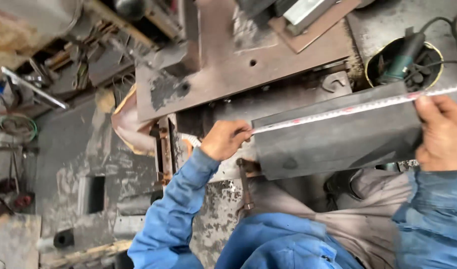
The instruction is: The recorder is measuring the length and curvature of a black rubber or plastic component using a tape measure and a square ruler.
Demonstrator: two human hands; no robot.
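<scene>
A dark grey steel plate (333, 142) lies in front of me, resting over my lap. A white measuring tape (348, 107) is stretched along its far edge. My left hand (224, 139) pinches the tape's end at the plate's left corner. My right hand (440, 132) presses the tape down at the plate's right end, thumb on top. Both sleeves are blue.
A rusty brown steel slab (238, 65) with a drilled hole lies beyond the plate. A green angle grinder (402, 60) sits in a round tin at the upper right. Scrap metal and tools (64, 65) clutter the upper left. The stained concrete floor (74, 149) spreads to the left.
</scene>
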